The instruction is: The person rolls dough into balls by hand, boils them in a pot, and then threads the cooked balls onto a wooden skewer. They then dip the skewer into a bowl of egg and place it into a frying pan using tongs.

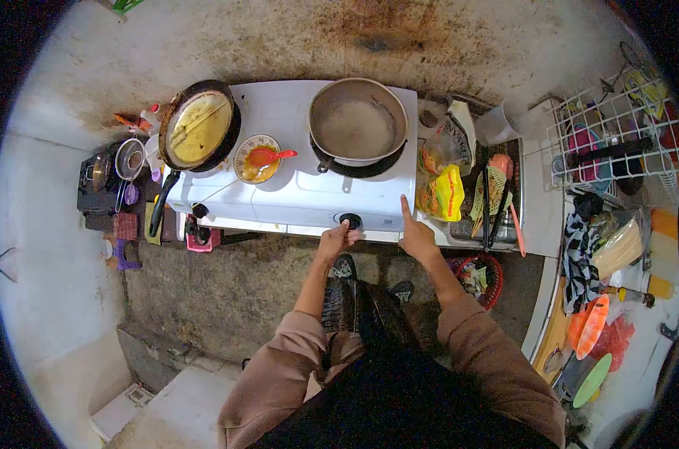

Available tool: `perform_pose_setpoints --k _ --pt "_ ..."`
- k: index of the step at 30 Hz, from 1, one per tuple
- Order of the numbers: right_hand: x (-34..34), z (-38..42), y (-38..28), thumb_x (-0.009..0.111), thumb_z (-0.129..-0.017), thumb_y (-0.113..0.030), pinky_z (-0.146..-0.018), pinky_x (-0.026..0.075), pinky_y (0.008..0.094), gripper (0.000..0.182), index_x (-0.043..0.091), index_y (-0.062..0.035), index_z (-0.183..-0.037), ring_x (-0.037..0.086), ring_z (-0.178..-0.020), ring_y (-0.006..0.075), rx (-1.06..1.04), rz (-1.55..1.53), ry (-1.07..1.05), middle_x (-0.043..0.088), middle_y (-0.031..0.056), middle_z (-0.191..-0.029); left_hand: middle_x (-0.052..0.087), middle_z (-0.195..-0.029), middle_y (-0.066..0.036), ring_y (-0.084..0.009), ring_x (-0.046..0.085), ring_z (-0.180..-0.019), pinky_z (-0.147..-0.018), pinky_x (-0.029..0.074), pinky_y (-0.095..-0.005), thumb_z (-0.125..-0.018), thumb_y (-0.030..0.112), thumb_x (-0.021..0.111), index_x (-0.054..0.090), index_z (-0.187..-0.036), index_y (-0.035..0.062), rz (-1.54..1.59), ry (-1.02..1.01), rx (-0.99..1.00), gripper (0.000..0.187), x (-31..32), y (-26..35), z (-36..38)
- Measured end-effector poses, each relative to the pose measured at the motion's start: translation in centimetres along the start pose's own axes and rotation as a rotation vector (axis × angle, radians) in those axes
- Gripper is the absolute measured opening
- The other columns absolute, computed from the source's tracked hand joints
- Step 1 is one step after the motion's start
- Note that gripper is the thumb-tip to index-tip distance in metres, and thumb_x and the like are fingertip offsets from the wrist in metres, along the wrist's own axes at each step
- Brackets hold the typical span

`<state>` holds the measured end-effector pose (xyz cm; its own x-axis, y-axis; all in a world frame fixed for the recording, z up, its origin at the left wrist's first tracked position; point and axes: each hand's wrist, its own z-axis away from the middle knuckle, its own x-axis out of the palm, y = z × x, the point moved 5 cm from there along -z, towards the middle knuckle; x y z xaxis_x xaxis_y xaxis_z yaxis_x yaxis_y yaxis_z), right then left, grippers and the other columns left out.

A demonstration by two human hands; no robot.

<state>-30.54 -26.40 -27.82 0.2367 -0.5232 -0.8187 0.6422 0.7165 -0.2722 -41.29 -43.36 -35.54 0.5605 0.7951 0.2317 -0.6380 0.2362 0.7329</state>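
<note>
On the front of the white stove [279, 196], my left hand [337, 241] has its fingers closed on the black knob [350, 220]. My right hand [416, 233] rests near the stove's right front corner, index finger stretched out along the edge, the other fingers curled in. A grey pot [358, 123] with cloudy contents stands on the right burner. At the left is a dark frying pan [199, 129] with a yellowish layer and what look like sticks in it. Between them sits a patterned bowl [256, 159] holding a red spoon [269, 155].
Right of the stove lie a yellow packet [448, 193] and a tray of utensils [490, 202]. A white wire rack [616, 142] stands at the far right. Below the counter is a red basket [489, 284]. Small strainers [130, 159] are at the left.
</note>
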Motion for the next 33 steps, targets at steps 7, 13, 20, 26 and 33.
perform_pose_setpoints --k 7,13,20,26,33 --pt "-0.6 0.0 0.7 0.060 -0.067 -0.010 -0.060 0.045 0.0391 0.080 0.015 -0.0107 -0.133 0.058 -0.066 0.0329 -0.113 -0.109 0.197 0.058 0.0158 -0.071 0.061 -0.058 -0.007 -0.0122 0.057 -0.054 -0.054 0.046 -0.0251 -0.078 0.043 0.058 0.063 -0.066 -0.0019 -0.494 -0.012 0.119 0.047 -0.9 1.0 -1.0" --pt "0.2 4.8 -0.4 0.059 -0.074 -0.010 -0.061 0.044 0.0371 0.056 0.033 -0.0060 -0.124 0.055 -0.065 0.0269 -0.198 -0.477 0.341 0.054 0.0108 -0.070 0.059 -0.052 -0.008 -0.0175 0.059 -0.053 -0.054 0.046 -0.0301 -0.071 0.048 0.062 0.061 -0.054 0.0005 -0.801 0.130 0.187 0.050 -0.4 2.4 -0.2" --pt "7.3 8.7 1.6 0.063 -0.074 -0.013 -0.058 0.044 0.0326 0.046 0.042 -0.0046 -0.114 0.053 -0.061 0.0216 -0.158 -0.678 0.150 0.052 0.0079 -0.070 0.054 -0.047 -0.014 -0.0272 0.056 -0.047 -0.050 0.044 -0.0356 -0.070 0.046 0.063 0.058 -0.051 -0.0001 -1.104 0.226 0.414 0.050 0.0 2.7 -0.8" --pt "7.8 8.9 0.9 0.064 -0.072 -0.011 -0.059 0.045 0.0318 0.039 0.047 -0.0054 -0.107 0.054 -0.064 0.0205 -0.131 -0.723 0.162 0.056 0.0086 -0.073 0.055 -0.060 -0.021 -0.0354 0.056 -0.060 -0.056 0.044 -0.0412 -0.068 0.043 0.065 0.057 -0.059 -0.0032 -1.161 0.292 0.424 0.048 1.2 4.1 1.1" --pt "7.5 9.1 0.4 0.064 -0.073 -0.011 -0.062 0.046 0.0330 0.035 0.049 -0.0054 -0.105 0.056 -0.067 0.0216 -0.120 -0.768 0.170 0.056 0.0093 -0.074 0.058 -0.070 -0.023 -0.0370 0.057 -0.067 -0.060 0.045 -0.0429 -0.069 0.042 0.065 0.058 -0.064 -0.0036 -1.233 0.282 0.384 0.046 1.5 4.4 1.4"
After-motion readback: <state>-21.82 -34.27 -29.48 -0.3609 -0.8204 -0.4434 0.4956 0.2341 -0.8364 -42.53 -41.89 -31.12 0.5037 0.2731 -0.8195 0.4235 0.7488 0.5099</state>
